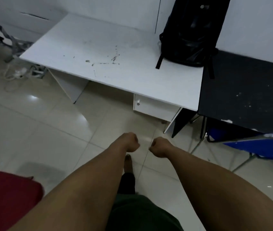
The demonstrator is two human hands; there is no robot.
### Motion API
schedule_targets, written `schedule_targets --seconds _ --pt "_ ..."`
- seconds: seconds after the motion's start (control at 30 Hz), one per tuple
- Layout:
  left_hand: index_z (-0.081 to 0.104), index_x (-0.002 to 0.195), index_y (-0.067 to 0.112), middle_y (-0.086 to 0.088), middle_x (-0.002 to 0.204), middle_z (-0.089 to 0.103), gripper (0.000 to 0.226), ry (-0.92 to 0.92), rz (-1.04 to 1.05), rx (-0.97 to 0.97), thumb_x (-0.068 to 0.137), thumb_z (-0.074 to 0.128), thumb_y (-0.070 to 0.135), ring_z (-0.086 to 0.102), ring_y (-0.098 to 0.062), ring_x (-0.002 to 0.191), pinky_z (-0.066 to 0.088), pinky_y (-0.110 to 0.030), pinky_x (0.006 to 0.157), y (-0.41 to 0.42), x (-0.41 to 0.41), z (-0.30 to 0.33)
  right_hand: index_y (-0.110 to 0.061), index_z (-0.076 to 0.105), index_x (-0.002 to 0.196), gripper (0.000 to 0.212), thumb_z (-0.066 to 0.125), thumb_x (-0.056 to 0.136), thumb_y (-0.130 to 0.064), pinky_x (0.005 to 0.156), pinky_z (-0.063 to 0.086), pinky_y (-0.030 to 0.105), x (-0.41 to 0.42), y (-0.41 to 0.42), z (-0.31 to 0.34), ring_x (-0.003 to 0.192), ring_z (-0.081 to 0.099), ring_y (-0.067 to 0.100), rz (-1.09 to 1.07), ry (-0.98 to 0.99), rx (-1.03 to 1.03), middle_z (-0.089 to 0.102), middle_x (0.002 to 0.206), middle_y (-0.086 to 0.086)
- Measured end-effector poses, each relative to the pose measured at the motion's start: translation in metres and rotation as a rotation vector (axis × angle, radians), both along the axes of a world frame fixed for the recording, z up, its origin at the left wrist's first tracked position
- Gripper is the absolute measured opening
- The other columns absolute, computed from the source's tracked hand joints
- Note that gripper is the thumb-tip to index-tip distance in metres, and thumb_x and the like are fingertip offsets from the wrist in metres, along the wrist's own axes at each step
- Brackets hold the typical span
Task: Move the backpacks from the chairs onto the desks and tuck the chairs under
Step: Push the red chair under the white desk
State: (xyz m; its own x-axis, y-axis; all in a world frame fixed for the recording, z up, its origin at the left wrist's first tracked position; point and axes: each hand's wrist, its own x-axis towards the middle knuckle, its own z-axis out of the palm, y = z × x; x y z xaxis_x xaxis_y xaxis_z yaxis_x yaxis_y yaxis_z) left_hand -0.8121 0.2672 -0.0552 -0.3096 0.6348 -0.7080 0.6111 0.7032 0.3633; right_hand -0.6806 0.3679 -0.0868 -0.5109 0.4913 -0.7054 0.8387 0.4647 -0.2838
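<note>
A black backpack [191, 30] stands upright on the right end of the white desk [109, 52], leaning against the wall. One strap hangs over the edge toward the black desk [242, 90] beside it. A blue chair [257, 147] with a metal frame is at the right, its seat partly under the black desk. My left hand [131, 142] and my right hand [159, 146] are stretched out in front of me over the floor, both curled into fists and holding nothing.
A red cushioned seat [7, 197] is at the lower left. Cables and a power strip [18, 71] lie on the floor left of the white desk. A small drawer unit [154, 105] hangs under the desk. Pale tiled floor lies between me and the desks.
</note>
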Motion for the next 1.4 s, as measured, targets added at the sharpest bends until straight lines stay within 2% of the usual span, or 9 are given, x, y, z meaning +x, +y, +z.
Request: schedule_targets --seconds 0.2,0.4,0.8,1.0,1.17,1.27,1.4 --pt "0.054 0.137 0.011 -0.01 0.143 0.051 0.045 -0.01 -0.008 -0.098 0.098 0.053 0.033 0.049 -0.025 0.128 0.041 -0.029 0.102 -0.081 0.039 -0.011 -0.002 0.051 0.136 0.05 0.053 0.099 -0.036 0.099 0.045 0.03 0.062 -0.074 -0.018 0.126 0.052 0.03 0.035 -0.115 -0.093 0.053 0.14 0.015" --pt "0.053 0.137 0.012 -0.008 0.143 0.049 0.044 0.008 0.026 -0.13 0.099 0.051 0.034 0.048 -0.024 0.129 0.041 -0.03 0.102 -0.152 0.048 -0.019 0.0 0.051 0.136 0.05 0.05 0.101 -0.035 0.1 0.046 0.032 0.073 -0.132 -0.019 0.125 0.053 0.029 0.043 -0.11 -0.101 0.053 0.139 0.015" --pt "0.057 0.131 0.014 -0.007 0.136 0.055 0.039 -0.001 0.064 -0.056 0.098 0.054 0.033 0.054 -0.023 0.121 0.044 -0.03 0.093 -0.266 0.022 -0.016 -0.001 0.064 0.118 0.037 0.052 0.098 -0.03 0.092 0.051 0.033 0.042 -0.256 -0.013 0.113 0.059 0.028 0.027 -0.087 -0.067 0.064 0.123 0.013" --pt "0.057 0.132 0.013 -0.007 0.136 0.055 0.04 0.022 0.014 -0.058 0.098 0.054 0.033 0.053 -0.024 0.122 0.044 -0.031 0.095 -0.345 -0.011 -0.014 -0.003 0.064 0.118 0.036 0.054 0.096 -0.03 0.088 0.05 0.03 0.006 -0.35 -0.011 0.111 0.06 0.027 -0.071 -0.033 -0.068 0.065 0.121 0.011" --pt "0.058 0.132 0.01 -0.009 0.135 0.056 0.04 0.038 -0.033 -0.078 0.098 0.053 0.032 0.054 -0.026 0.121 0.047 -0.032 0.093 -0.417 -0.03 -0.012 0.0 0.066 0.114 0.035 0.054 0.097 -0.029 0.092 0.052 0.036 -0.024 -0.43 -0.004 0.108 0.061 0.029 -0.099 0.044 -0.101 0.067 0.116 0.013" --pt "0.059 0.131 0.009 -0.009 0.136 0.056 0.04 0.032 -0.037 -0.078 0.098 0.054 0.031 0.053 -0.026 0.122 0.046 -0.032 0.097 -0.451 -0.034 -0.016 0.001 0.067 0.113 0.035 0.054 0.096 -0.027 0.096 0.052 0.041 -0.031 -0.459 -0.001 0.109 0.061 0.029 -0.107 0.063 -0.085 0.068 0.115 0.014" --pt "0.062 0.125 0.005 -0.011 0.132 0.059 0.038 0.03 -0.054 -0.089 0.099 0.05 0.03 0.054 -0.026 0.12 0.046 -0.034 0.099 -0.487 -0.035 -0.017 0.0 0.067 0.113 0.035 0.055 0.095 -0.027 0.095 0.052 0.04 -0.027 -0.487 0.0 0.109 0.061 0.029 -0.116 0.04 -0.066 0.068 0.115 0.013"
